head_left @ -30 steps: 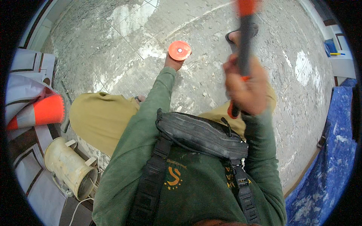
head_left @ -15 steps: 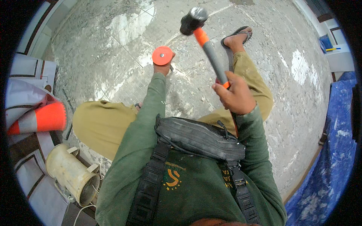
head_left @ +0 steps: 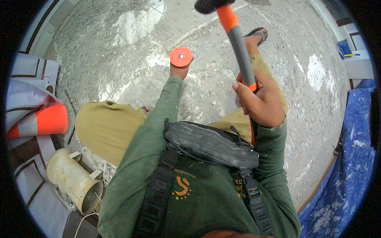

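Observation:
My left hand [head_left: 181, 72] is closed around a chisel with a round orange hand guard [head_left: 186, 60], held out ahead over the rough grey floor [head_left: 135, 71]. Its metal striking end shows at the middle of the disc; the blade is hidden below. In my right hand [head_left: 265, 101] is a club hammer [head_left: 242, 51] with a grey and orange handle, gripped low. The dark hammer head is raised beyond and to the right of the chisel, partly cut off by the upper edge of the view. Hammer and chisel are apart.
Chips and dust cover the tiled floor around my bent legs. On the left lie an orange and white cone [head_left: 51, 120], a cream cylindrical blower [head_left: 73, 180] with a cable, and printed sheeting [head_left: 29, 166]. A dusty blue tarp [head_left: 341, 174] hangs along the right side.
The hammer has risen closer to me and shifted right, its head now partly leaving the top of the view. My left hand and the chisel have moved slightly right.

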Motion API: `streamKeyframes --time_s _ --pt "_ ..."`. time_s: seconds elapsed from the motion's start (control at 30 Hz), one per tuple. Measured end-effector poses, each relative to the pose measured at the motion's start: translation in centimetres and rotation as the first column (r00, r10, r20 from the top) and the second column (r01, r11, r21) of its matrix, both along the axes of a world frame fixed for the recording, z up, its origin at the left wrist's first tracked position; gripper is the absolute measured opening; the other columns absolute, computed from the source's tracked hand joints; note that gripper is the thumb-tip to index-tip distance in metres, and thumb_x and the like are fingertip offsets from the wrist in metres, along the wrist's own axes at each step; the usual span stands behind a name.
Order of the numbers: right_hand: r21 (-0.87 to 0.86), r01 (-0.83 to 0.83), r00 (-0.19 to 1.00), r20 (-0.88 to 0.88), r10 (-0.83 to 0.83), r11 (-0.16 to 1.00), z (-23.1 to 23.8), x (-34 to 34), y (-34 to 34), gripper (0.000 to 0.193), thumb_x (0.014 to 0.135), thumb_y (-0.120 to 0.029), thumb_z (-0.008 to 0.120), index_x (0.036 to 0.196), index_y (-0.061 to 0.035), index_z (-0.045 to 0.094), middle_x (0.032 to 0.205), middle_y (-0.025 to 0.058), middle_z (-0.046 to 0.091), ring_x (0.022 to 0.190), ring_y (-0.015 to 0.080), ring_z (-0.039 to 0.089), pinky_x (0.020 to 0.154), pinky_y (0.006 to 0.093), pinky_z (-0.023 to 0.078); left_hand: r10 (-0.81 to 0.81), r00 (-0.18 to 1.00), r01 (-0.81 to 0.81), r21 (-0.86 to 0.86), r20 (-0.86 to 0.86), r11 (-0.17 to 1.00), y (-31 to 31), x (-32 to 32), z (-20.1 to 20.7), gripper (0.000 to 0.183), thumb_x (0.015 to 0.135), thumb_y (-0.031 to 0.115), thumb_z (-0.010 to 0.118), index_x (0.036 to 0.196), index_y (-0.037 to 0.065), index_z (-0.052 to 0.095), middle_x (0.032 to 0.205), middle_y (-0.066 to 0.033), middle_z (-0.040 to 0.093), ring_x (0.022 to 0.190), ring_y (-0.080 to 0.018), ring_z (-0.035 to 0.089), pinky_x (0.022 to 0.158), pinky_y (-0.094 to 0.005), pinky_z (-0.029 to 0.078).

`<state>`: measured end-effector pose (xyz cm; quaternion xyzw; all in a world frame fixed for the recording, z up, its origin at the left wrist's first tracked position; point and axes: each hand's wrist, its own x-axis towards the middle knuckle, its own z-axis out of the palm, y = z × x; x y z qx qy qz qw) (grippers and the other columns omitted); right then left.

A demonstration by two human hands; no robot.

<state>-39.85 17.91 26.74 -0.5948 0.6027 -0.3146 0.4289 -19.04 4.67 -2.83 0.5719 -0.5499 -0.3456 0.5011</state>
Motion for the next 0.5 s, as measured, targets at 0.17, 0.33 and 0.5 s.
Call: streamKeyframes --time_s 0.17,0.33,0.5 --pt "-0.216 0.016 0.999 0.041 -0.007 0.976 2.9 0.7 0.1 0.013 0.079 -0.01 0.063 0.08 0.0013 0.056 0.074 0.0118 0.054 0.069 0.0156 0.052 0.06 0.0297 0.041 0.047 0.989 -0.048 -0.004 -0.141 0.999 0.4 -0.8 -0.7 0.043 0.078 0.024 0.075 0.111 0.002 0.058 0.109 -0.0092 0.063 0.103 -0.0204 0.059 0.09 -0.0316 0.045" --pt "-0.299 -0.114 0.993 -0.072 0.097 0.947 -0.4 1.8 -0.9 0.015 0.079 -0.01 0.059 0.086 0.0014 0.054 0.066 0.0195 0.057 0.064 0.0344 0.06 0.06 0.0422 0.045 0.026 0.986 -0.013 -0.078 0.162 0.997 0.0 -0.7 -2.5 0.045 0.077 0.02 0.074 0.114 0.002 0.055 0.113 -0.0088 0.061 0.106 -0.021 0.057 0.091 -0.0326 0.044" --pt "0.096 -0.276 0.911 -0.291 0.292 0.956 -12.4 0.6 -2.0 0.017 0.082 -0.015 0.058 0.083 0.001 0.052 0.059 0.0141 0.055 0.052 0.0276 0.058 0.051 0.0396 0.045 -0.006 0.96 -0.028 -0.115 -0.282 0.993 -0.4 -0.8 -2.0 0.045 0.077 0.017 0.071 0.116 0.003 0.053 0.119 -0.0075 0.056 0.108 -0.0221 0.055 0.092 -0.0335 0.043"
